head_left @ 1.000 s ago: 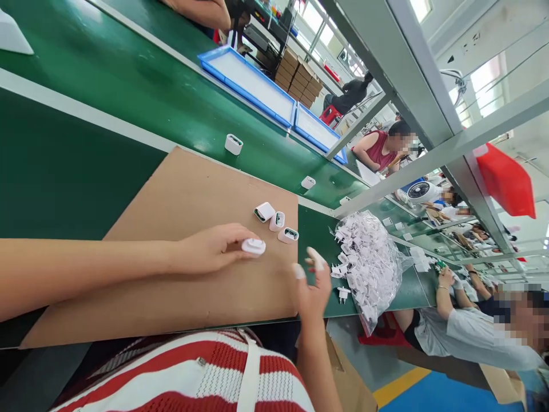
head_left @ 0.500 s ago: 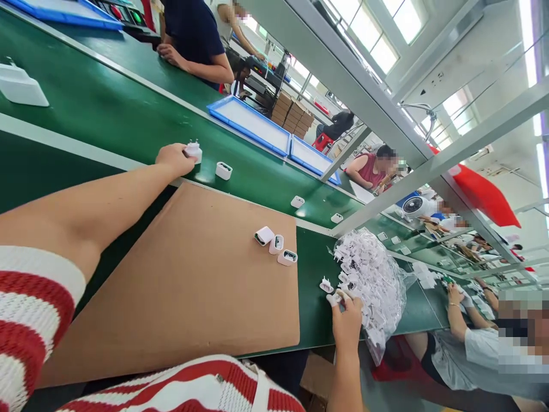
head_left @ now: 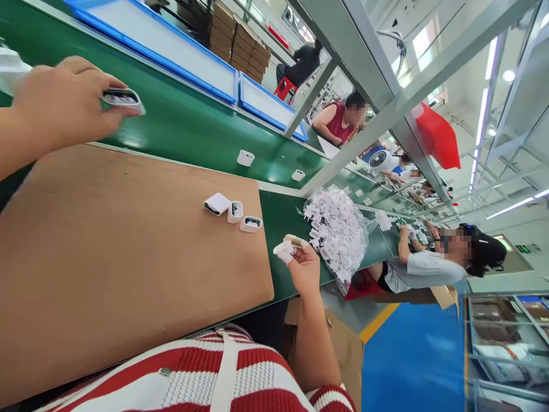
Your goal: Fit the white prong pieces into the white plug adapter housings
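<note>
My left hand [head_left: 71, 100] is over the green belt at the far left, fingers pinched round a white charger housing [head_left: 124, 100]; its open end shows a dark inside. Near the right edge of the cardboard, my right hand [head_left: 303, 260] grips a small white plug piece [head_left: 285, 250], partly covered by the fingers. White covers sit on some of those fingertips. Three more white housings rest on the cardboard sheet [head_left: 141, 246]: one lying tilted [head_left: 217, 203], one in the middle [head_left: 235, 212] and one to the right [head_left: 251, 224], the last two with insides showing.
A clear bag [head_left: 338, 229] full of white plug pieces lies right of my right hand. Further housings [head_left: 246, 158] sit on the green belt [head_left: 184, 134]. Blue-rimmed trays [head_left: 171, 51] line its far side. A metal post [head_left: 328, 171] slants across. A co-worker [head_left: 424, 266] sits at the right.
My left hand has left the pronged plug on the belt and now holds a housing. My right hand has lifted a plug piece off the table. The view has swung right.
</note>
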{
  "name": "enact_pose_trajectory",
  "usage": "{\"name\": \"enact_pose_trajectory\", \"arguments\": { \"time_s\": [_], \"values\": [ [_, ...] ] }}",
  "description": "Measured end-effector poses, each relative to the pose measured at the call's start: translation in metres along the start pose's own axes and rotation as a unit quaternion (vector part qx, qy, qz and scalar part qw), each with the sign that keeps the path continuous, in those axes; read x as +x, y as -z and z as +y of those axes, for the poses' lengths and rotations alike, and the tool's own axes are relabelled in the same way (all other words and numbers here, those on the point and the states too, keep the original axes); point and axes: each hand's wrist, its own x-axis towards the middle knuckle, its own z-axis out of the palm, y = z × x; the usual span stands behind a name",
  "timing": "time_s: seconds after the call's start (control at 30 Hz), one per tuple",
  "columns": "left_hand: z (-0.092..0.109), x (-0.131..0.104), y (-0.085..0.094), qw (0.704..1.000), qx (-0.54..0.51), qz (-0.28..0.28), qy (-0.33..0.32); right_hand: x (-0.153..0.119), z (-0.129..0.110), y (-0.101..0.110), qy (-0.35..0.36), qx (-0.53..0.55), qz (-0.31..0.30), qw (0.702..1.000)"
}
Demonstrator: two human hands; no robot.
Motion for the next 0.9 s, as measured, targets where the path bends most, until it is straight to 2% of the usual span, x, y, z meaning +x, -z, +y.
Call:
{"name": "enact_pose_trajectory", "arguments": {
  "time_s": [0.03,0.07,0.1,0.13,0.2,0.23,0.33,0.43,0.6,0.77,0.83,0.9],
  "values": [
    [0.015,-0.01,0.001,0.999,0.004,0.051,0.014,-0.002,-0.004,-0.002,0.001,0.009,-0.016,1.0],
    [0.032,-0.024,0.001,0.997,-0.007,0.082,-0.002,-0.003,-0.008,-0.003,0.003,0.013,-0.033,0.999],
    [0.051,-0.042,-0.001,0.995,-0.032,0.089,-0.04,-0.005,-0.011,-0.005,0.005,0.014,-0.051,0.999],
    [0.069,-0.063,-0.004,0.991,-0.066,0.057,-0.098,-0.006,-0.013,-0.006,0.004,0.014,-0.068,0.998],
    [0.102,-0.105,-0.017,0.962,-0.141,-0.022,-0.231,-0.006,-0.014,-0.012,-0.003,0.021,-0.094,0.995],
    [0.115,-0.124,-0.026,0.949,-0.157,-0.064,-0.268,-0.006,-0.015,-0.015,-0.006,0.029,-0.1,0.995],
    [0.138,-0.165,-0.055,0.937,-0.197,-0.143,-0.249,-0.007,-0.015,-0.029,-0.002,0.04,-0.106,0.994],
    [0.142,-0.182,-0.074,0.934,-0.223,-0.202,-0.191,-0.01,-0.016,-0.038,0.016,0.013,-0.133,0.991],
    [0.133,-0.184,-0.086,0.92,-0.307,-0.212,-0.122,-0.015,-0.018,-0.045,0.047,-0.025,-0.181,0.982],
    [0.128,-0.182,-0.086,0.905,-0.332,-0.228,-0.137,-0.015,-0.027,-0.052,0.149,-0.17,-0.153,0.962],
    [0.128,-0.182,-0.083,0.892,-0.345,-0.241,-0.164,-0.014,-0.031,-0.054,0.158,-0.18,-0.147,0.96],
    [0.128,-0.181,-0.082,0.872,-0.351,-0.284,-0.193,-0.013,-0.032,-0.053,0.149,-0.166,-0.149,0.963]
  ]
}}
